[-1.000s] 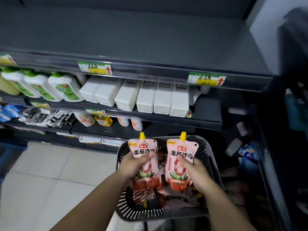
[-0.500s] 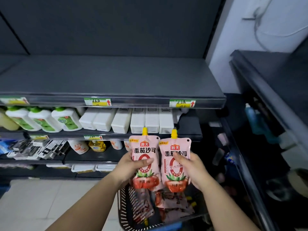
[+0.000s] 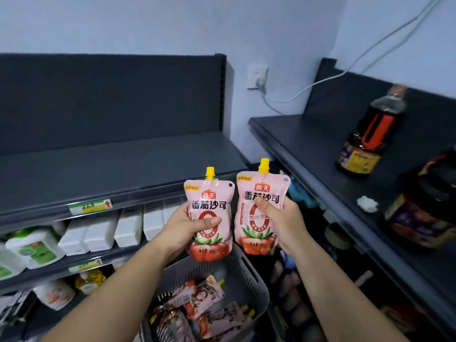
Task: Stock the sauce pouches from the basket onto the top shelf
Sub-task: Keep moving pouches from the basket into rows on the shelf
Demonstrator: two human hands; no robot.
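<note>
Grip: left hand (image 3: 183, 225) clasps left sauce pouch (image 3: 209, 193); right hand (image 3: 281, 218) clasps right sauce pouch (image 3: 261, 191); both upright above basket (image 3: 256, 287) at 6 o'clock | Next: person should stand them spout-up on top shelf (image 3: 111, 166) at 10 o'clock; bases flat.

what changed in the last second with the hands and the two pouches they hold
Both hands rose: the left hand and right hand lifted the left pouch and right pouch from the basket up to the front edge of the top shelf. Nothing was taken or let go. Each hand still grips its pouch upright, spout up; spare pouches still lie in the basket.
</note>
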